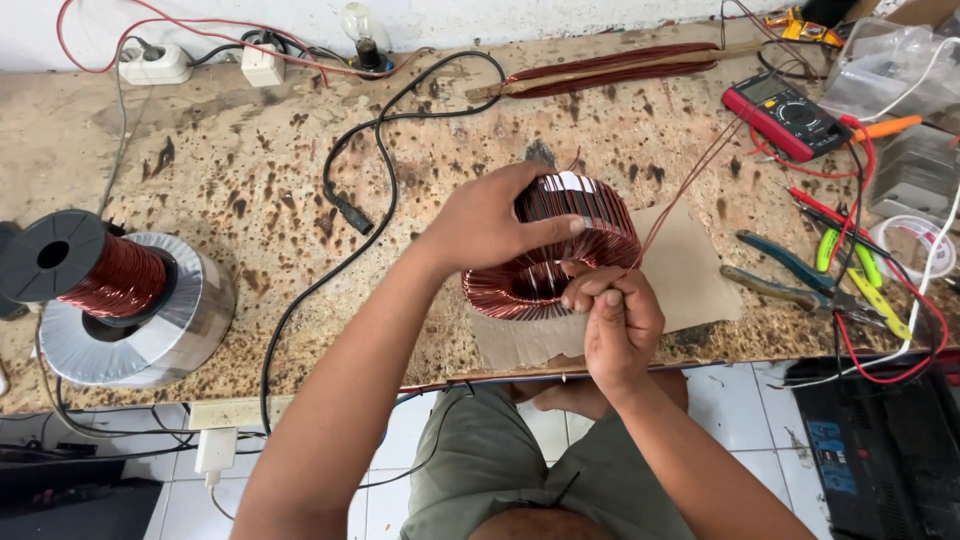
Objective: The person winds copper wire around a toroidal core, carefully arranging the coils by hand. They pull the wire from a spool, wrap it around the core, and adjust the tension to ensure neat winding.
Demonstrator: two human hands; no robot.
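A ring-shaped coil wound with copper wire (580, 240) stands tilted on a piece of brown paper (690, 275) near the bench's front edge. My left hand (490, 225) grips the coil's top and left side. My right hand (620, 320) is closed on a thin copper wire (690, 180) at the coil's front, and the wire runs up and to the right toward the meter.
A spool of copper wire (95, 265) sits on a silver ring core (195, 310) at the left. A red multimeter (785, 115), pliers (790, 280) and cutters (860, 270) lie at the right. A black cable (360, 180), power sockets (155, 62) and a bulb (362, 30) occupy the back.
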